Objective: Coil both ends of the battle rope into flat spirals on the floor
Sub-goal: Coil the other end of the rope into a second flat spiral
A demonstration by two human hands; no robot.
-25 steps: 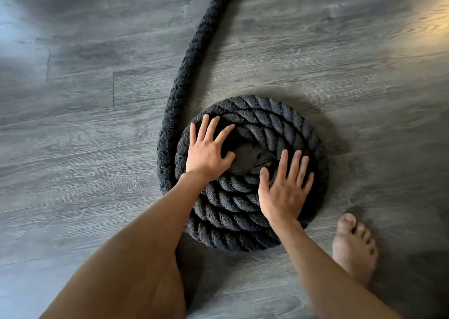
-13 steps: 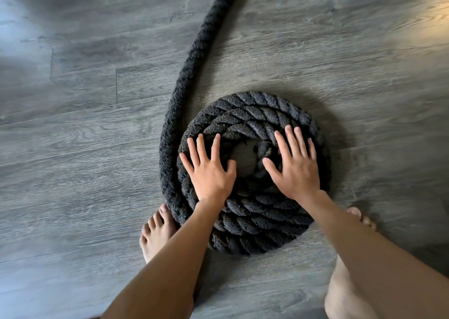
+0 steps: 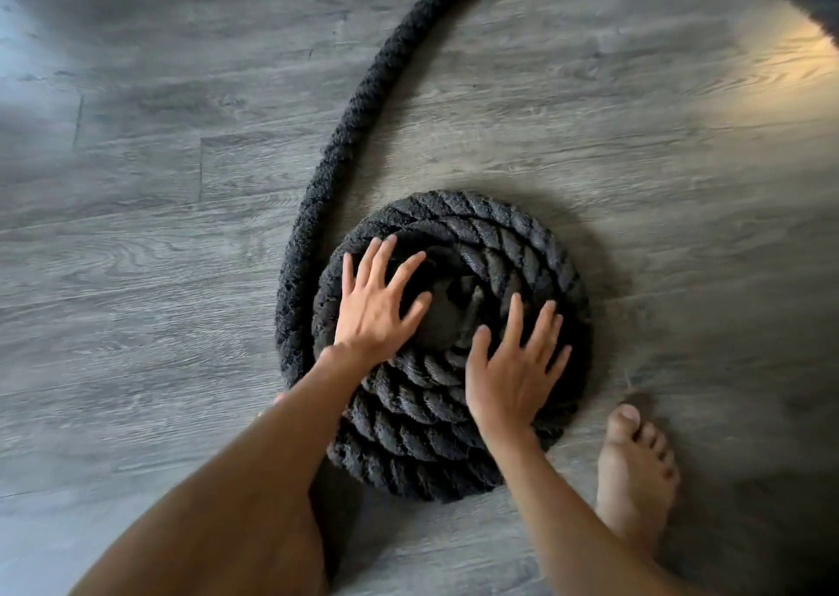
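Left hand [image 3: 377, 318], right hand [image 3: 508, 377]: 2, splayed flat, pressing | rope spiral [image 3: 522, 250]: 1 | loose tail [image 3: 363, 96]: 1

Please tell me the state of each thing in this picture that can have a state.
Rope spiral: wound flat on floor, several turns.
Loose rope: uncoiled, curving away from spiral.
Left hand: open, fingers spread on spiral.
Right hand: open, fingers spread on spiral.
Bare foot: flat on floor beside spiral.

- Battle rope [image 3: 436, 418]: thick, black, twisted strands, wound in a flat spiral on the floor.
- Its free length curves away from the spiral's left side.
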